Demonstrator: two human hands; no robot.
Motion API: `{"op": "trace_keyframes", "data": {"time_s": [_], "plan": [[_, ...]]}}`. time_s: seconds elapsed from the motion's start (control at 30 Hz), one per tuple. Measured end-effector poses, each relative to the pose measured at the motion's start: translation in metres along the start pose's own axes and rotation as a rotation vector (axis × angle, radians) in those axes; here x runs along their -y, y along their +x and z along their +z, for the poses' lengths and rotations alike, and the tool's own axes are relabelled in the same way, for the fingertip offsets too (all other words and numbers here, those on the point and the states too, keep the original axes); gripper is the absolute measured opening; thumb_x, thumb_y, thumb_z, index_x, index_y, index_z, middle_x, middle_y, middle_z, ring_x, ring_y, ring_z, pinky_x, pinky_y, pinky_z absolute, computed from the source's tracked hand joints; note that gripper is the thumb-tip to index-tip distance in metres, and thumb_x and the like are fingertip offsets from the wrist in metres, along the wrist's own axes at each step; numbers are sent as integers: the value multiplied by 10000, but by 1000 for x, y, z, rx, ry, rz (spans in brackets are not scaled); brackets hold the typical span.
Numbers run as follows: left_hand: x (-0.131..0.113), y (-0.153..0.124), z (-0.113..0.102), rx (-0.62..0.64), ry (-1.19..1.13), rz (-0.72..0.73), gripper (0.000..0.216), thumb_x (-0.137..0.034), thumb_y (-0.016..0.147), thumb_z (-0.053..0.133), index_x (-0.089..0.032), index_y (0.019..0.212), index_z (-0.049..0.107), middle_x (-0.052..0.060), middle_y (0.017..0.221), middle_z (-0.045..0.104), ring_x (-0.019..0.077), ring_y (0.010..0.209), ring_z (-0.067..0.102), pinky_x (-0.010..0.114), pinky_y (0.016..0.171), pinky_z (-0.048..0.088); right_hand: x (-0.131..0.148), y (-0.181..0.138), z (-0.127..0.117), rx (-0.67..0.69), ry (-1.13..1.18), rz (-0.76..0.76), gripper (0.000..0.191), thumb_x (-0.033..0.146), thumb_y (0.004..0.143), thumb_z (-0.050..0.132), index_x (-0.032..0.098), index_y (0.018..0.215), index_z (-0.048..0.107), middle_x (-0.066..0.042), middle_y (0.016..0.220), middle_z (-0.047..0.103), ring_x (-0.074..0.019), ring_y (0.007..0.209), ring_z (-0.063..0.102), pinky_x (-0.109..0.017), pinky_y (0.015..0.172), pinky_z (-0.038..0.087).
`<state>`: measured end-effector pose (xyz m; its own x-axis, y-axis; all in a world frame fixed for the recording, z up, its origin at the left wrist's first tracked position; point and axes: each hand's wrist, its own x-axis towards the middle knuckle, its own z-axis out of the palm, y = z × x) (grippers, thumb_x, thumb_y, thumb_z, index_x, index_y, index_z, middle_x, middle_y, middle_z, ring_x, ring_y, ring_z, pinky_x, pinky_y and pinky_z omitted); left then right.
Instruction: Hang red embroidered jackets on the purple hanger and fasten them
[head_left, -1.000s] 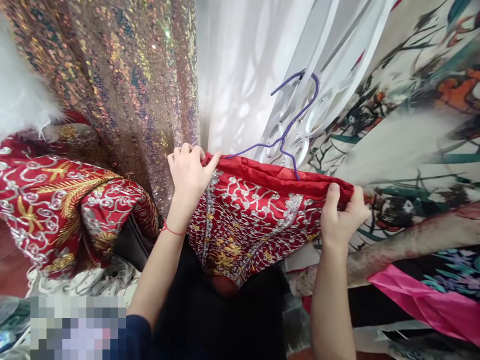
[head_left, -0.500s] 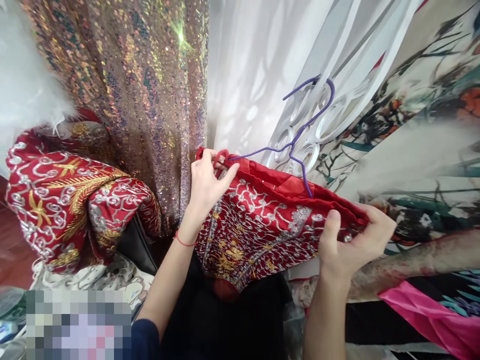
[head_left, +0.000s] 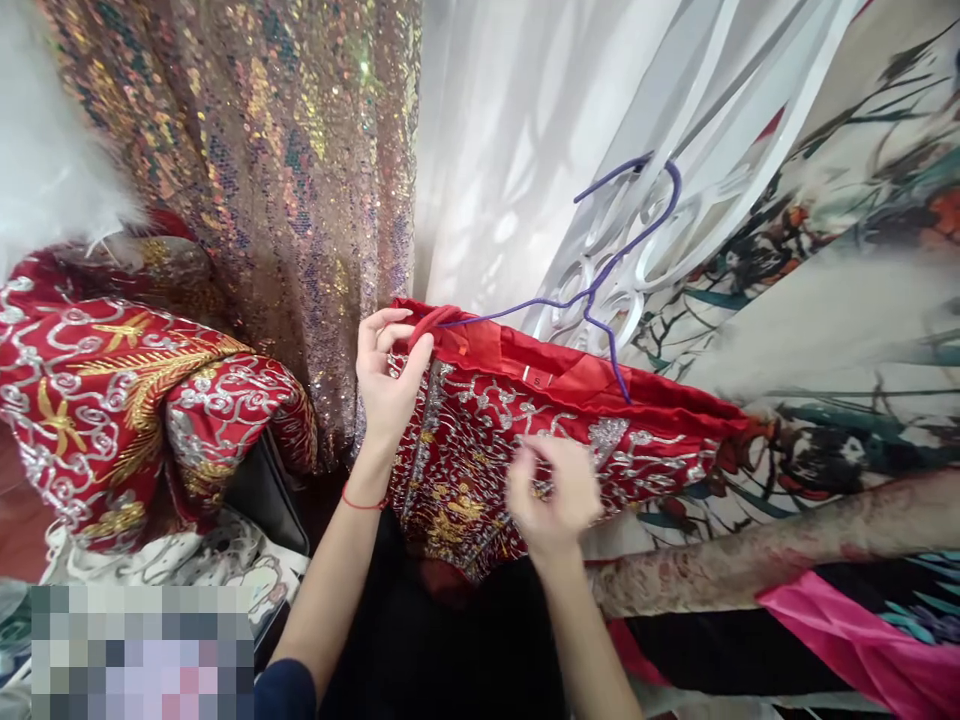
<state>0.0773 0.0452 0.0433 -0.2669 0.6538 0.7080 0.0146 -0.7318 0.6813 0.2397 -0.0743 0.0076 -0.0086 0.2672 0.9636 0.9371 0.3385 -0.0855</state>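
Observation:
A red embroidered skirt (head_left: 480, 480) with silver and gold beadwork hangs from a purple wire hanger (head_left: 592, 290). My left hand (head_left: 390, 375) is closed at the left end of its waistband, where thumb and fingers pinch a red cord loop (head_left: 442, 322) near the hanger's arm. A small white size tag (head_left: 537, 378) shows inside the waistband. In front of the beaded cloth, my right hand (head_left: 559, 495) has its fingers curled but smeared by motion, so I cannot tell whether it holds anything.
Another red embroidered garment (head_left: 135, 380) is heaped at left, above a black bag (head_left: 270, 500). Sequined fabric (head_left: 300, 200) and a white curtain (head_left: 487, 120) hang behind. White scrollwork (head_left: 697, 200) stands at right, beside floral cloth (head_left: 847, 320) and pink cloth (head_left: 832, 620).
My right hand has let go of the waistband's right end and moved left, in front of the skirt. My left hand has shifted slightly left and down, its fingers now around the cord loop.

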Motion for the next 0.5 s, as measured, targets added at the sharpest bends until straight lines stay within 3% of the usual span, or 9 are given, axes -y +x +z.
{"op": "trace_keyframes", "data": {"time_s": [0.07, 0.13, 0.23, 0.3, 0.4, 0.5], "plan": [[3, 15, 0, 66, 128, 85, 296, -396, 885, 677, -252, 1115, 559, 36, 1044, 661, 186, 985, 652, 393, 1004, 473, 17, 5, 33, 243, 16, 93, 165, 198, 985, 499, 190, 964, 662, -29, 793, 734, -120, 613, 657, -234, 615, 492], [5, 31, -2, 144, 286, 170, 397, -430, 852, 715, -254, 1171, 558, 61, 1157, 664, 232, 1116, 618, 460, 1097, 388, 28, 13, 62, 425, -72, 136, 255, 250, 1025, 448, 177, 991, 690, -38, 801, 744, -122, 611, 659, -236, 584, 446], [10, 37, -16, 207, 447, 224, 588, -504, 805, 753, -268, 1286, 512, 104, 1359, 592, 289, 1308, 512, 500, 1147, 313, 33, 31, 91, 667, -247, 26, 301, 211, 1027, 417, 170, 1216, 648, -114, 1037, 747, -145, 688, 680, -257, 597, 418], [18, 22, -28, 184, 464, 205, 537, -497, 864, 687, -267, 1307, 489, 118, 1411, 552, 282, 1355, 477, 484, 1142, 327, 33, 42, 99, 784, -353, -84, 361, 138, 1017, 378, 179, 1311, 584, -161, 1167, 704, -157, 736, 687, -266, 615, 416], [38, -18, -37, 115, 462, 136, 250, -356, 968, 519, -242, 1190, 528, 117, 1309, 591, 252, 1282, 531, 453, 1097, 389, 33, 53, 103, 915, -439, -205, 359, 75, 1005, 314, 151, 1196, 609, -163, 1084, 689, -189, 802, 692, -283, 660, 429], [60, -57, -29, 208, 488, 96, 187, -231, 913, 537, -210, 1099, 546, 128, 1200, 619, 267, 1181, 570, 458, 1042, 445, 33, 60, 103, 983, -459, -306, 330, 51, 992, 294, 111, 1086, 605, -162, 1009, 669, -213, 836, 685, -298, 693, 431]]}}
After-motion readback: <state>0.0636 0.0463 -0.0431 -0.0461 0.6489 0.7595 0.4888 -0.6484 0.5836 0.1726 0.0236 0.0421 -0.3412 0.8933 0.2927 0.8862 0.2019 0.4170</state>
